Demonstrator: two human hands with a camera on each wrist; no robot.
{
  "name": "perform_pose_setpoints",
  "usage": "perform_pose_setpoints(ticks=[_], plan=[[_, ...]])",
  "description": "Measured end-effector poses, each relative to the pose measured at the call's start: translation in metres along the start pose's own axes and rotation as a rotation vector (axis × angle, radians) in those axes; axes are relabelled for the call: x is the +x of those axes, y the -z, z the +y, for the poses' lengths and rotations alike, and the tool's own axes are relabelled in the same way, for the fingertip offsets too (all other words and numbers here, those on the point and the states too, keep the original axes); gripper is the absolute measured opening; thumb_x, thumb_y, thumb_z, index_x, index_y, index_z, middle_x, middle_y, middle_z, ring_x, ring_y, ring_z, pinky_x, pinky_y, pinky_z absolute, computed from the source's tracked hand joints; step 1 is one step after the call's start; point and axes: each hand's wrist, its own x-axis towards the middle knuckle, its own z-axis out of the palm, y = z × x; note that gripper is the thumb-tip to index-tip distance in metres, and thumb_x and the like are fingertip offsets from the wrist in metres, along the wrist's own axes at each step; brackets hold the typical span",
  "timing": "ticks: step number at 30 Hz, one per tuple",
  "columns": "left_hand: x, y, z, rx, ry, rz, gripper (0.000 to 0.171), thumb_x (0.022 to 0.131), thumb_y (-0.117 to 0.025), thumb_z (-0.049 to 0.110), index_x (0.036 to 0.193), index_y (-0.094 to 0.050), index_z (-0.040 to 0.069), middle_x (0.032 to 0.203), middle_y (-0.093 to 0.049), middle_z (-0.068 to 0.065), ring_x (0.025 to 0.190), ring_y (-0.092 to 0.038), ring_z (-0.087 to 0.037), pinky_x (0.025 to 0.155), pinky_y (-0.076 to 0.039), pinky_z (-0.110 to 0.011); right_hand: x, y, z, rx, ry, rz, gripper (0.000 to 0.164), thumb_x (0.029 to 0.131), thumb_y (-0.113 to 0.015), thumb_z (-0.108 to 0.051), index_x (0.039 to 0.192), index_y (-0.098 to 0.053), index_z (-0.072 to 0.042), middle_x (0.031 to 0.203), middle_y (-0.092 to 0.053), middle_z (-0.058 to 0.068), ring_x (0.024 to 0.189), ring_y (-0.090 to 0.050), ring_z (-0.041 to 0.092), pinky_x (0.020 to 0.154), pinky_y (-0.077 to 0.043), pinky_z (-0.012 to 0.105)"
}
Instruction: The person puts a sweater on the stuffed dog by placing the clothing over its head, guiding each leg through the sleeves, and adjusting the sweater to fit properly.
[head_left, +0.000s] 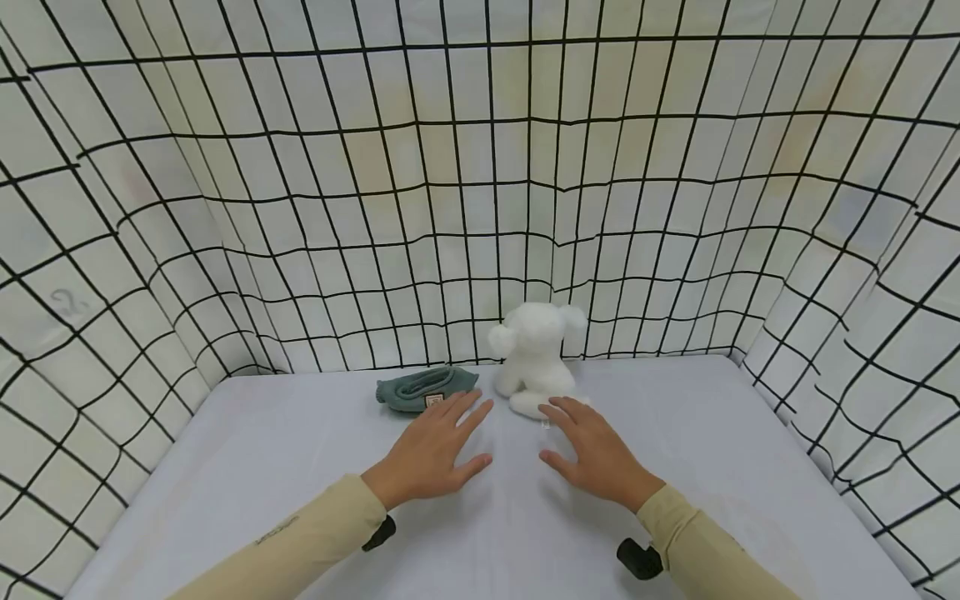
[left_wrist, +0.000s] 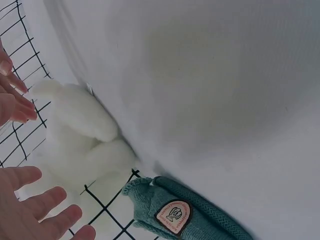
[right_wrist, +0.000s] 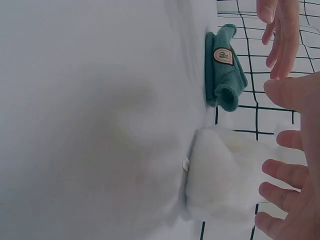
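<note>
A white plush toy (head_left: 534, 346) sits at the back of the white table, its rounded ears standing out to either side. To its left lies a folded teal knitted garment (head_left: 420, 388) with a small patch label (left_wrist: 174, 217). My left hand (head_left: 437, 446) hovers over the table in front of the garment, fingers spread and holding nothing. My right hand (head_left: 597, 452) is in front of the plush toy, its fingers also apart and nothing in it. In the right wrist view a small white tag (right_wrist: 185, 164) shows at the toy's lower edge.
A white cloth with a black grid (head_left: 450, 208) rises behind the table and along both sides. The white tabletop (head_left: 285, 450) spreads out around both hands. Black wrist mounts (head_left: 639, 558) hang beneath the beige sleeves (head_left: 300, 537).
</note>
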Motion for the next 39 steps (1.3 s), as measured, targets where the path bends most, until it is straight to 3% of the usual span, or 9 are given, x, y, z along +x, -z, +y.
perform_pose_setpoints(ticks=[14, 28, 39], plan=[[0.011, -0.013, -0.011, -0.001, 0.059, -0.035, 0.068, 0.094, -0.053, 0.05, 0.147, -0.04, 0.01, 0.15, -0.043, -0.013, 0.137, -0.042, -0.033, 0.109, -0.04, -0.051, -0.001, 0.0, 0.017, 0.002, -0.079, 0.01, 0.064, 0.088, -0.069, -0.038, 0.142, -0.047, -0.012, 0.145, -0.048, 0.013, 0.133, -0.046, 0.034, 0.108, -0.041, 0.053], [0.016, -0.015, -0.013, -0.025, 0.089, -0.054, 0.07, 0.095, -0.052, 0.05, 0.148, -0.037, 0.006, 0.149, -0.042, -0.015, 0.138, -0.041, -0.032, 0.11, -0.04, -0.048, 0.005, -0.005, 0.025, 0.056, -0.121, 0.037, 0.063, 0.09, -0.067, -0.037, 0.143, -0.045, -0.011, 0.146, -0.046, 0.014, 0.134, -0.045, 0.034, 0.107, -0.041, 0.053], [0.023, -0.015, -0.015, -0.056, 0.121, -0.074, 0.071, 0.094, -0.052, 0.051, 0.148, -0.036, 0.007, 0.151, -0.04, -0.014, 0.137, -0.042, -0.031, 0.103, -0.044, -0.054, 0.011, -0.01, 0.026, 0.081, -0.157, 0.04, 0.064, 0.089, -0.069, -0.036, 0.143, -0.045, -0.012, 0.148, -0.043, 0.014, 0.135, -0.043, 0.034, 0.107, -0.04, 0.055]])
